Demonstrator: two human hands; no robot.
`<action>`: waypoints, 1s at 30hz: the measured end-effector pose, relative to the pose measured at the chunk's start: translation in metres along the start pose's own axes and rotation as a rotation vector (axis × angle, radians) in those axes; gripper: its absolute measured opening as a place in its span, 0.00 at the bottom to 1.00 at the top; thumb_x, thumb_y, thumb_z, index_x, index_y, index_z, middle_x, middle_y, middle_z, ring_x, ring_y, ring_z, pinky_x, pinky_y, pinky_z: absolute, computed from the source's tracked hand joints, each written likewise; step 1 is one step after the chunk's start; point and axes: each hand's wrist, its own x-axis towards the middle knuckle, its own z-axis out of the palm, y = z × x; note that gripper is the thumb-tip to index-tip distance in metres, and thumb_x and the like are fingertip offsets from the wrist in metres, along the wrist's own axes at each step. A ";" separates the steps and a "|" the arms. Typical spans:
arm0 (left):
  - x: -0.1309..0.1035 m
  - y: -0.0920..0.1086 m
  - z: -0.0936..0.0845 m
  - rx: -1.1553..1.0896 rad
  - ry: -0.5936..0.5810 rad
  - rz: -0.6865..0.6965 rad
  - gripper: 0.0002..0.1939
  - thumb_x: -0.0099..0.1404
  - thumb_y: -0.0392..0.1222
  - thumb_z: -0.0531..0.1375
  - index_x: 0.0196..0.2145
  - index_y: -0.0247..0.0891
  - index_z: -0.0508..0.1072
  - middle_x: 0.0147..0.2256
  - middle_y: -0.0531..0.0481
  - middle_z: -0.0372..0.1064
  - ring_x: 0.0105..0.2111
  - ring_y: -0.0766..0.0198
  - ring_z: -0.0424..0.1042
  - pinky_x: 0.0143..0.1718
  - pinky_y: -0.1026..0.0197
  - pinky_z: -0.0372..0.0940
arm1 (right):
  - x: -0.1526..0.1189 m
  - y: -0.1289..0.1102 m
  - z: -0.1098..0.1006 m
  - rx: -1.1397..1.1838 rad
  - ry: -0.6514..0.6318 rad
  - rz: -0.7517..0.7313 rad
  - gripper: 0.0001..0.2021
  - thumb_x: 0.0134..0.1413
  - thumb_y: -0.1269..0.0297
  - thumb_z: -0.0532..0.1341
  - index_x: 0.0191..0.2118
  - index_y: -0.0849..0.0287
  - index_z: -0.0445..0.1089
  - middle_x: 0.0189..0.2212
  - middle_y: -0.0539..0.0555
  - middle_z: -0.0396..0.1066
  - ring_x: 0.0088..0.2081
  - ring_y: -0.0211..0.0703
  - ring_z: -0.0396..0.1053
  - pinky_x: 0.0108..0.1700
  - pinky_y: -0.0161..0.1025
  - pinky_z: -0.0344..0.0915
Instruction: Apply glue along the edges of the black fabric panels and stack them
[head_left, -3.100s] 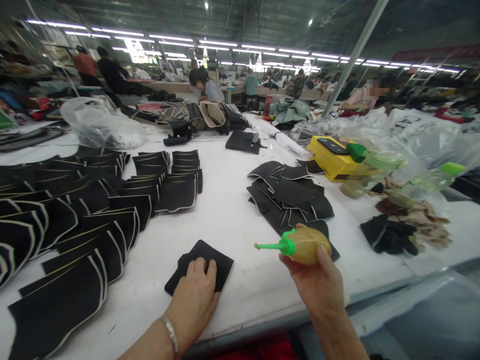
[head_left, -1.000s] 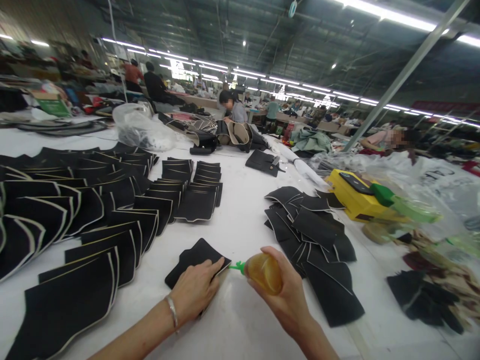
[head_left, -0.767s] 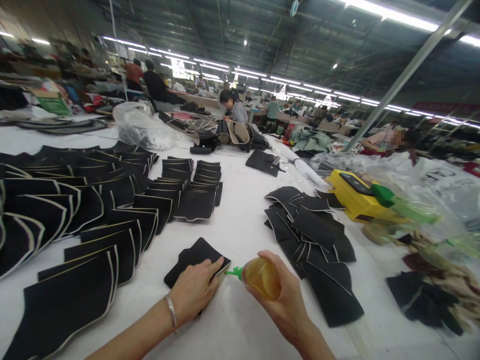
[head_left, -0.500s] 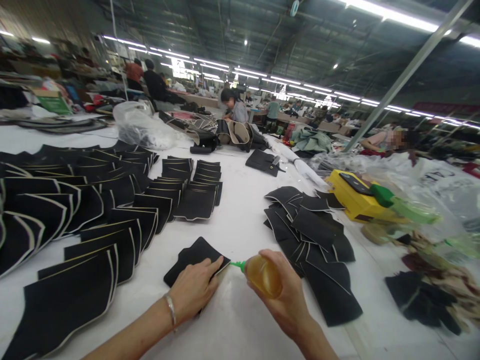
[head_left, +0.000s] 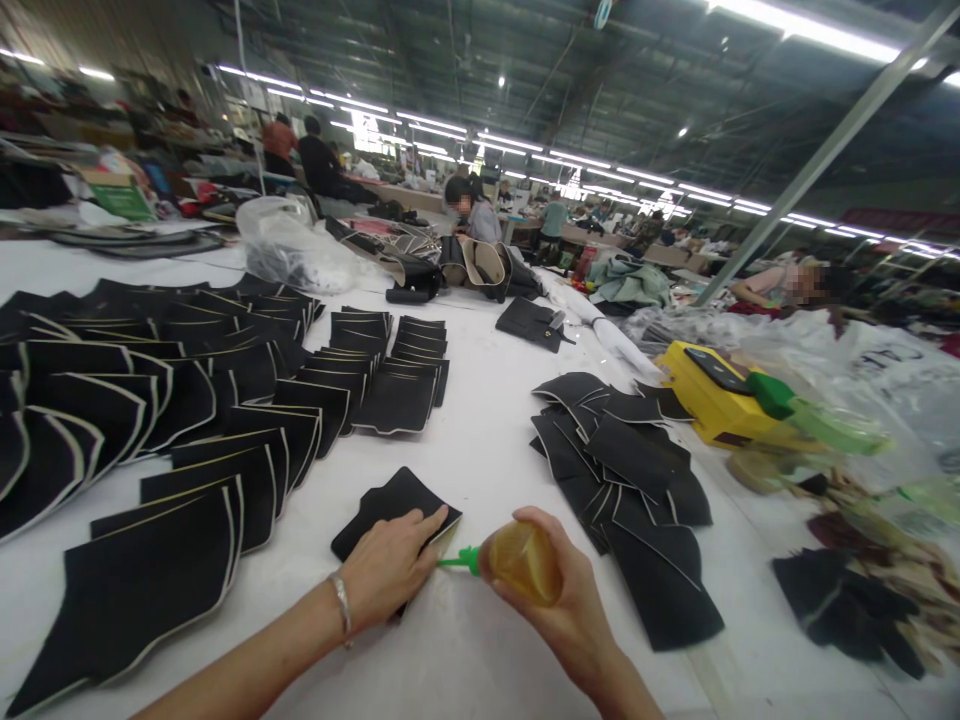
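My right hand (head_left: 574,590) is wrapped round a squeeze bottle (head_left: 521,562) of amber liquid, probably glue. The bottle lies nearly level, and its green nozzle (head_left: 459,558) points left to the edge of a black leather piece (head_left: 397,500). My left hand (head_left: 390,565), with a bracelet at the wrist, holds that piece against the white table. Its index finger stretches towards the piece's right corner, and the thumb is at the near edge, where a pale underside shows. Part of the piece is hidden under the hand.
Overlapping rows of black leather pieces (head_left: 150,580) cover the left side. A loose pile of similar pieces (head_left: 637,480) lies right of the bottle. Beyond are a yellow box (head_left: 712,400), plastic bags (head_left: 885,370), dark scraps (head_left: 840,600) and a black flap (head_left: 529,322). Other people work farther back.
The bottle's nozzle has moved from the piece's right corner down and left along its near edge. My left hand stays on the piece. The whole view has shifted slightly.
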 end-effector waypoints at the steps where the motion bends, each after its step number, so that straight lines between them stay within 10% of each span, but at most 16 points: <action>1: 0.000 -0.001 0.000 -0.005 -0.002 0.006 0.28 0.68 0.41 0.42 0.64 0.43 0.58 0.44 0.45 0.71 0.40 0.55 0.73 0.43 0.53 0.65 | -0.001 0.001 0.000 0.016 0.002 0.019 0.25 0.49 0.60 0.69 0.52 0.51 0.63 0.46 0.52 0.69 0.44 0.48 0.70 0.49 0.41 0.66; 30: -0.002 -0.003 -0.002 0.004 -0.034 0.022 0.28 0.68 0.39 0.40 0.65 0.39 0.54 0.46 0.44 0.69 0.40 0.56 0.73 0.42 0.55 0.64 | -0.020 0.004 0.009 0.122 -0.024 0.078 0.27 0.46 0.56 0.70 0.52 0.52 0.65 0.48 0.54 0.69 0.48 0.50 0.69 0.49 0.40 0.67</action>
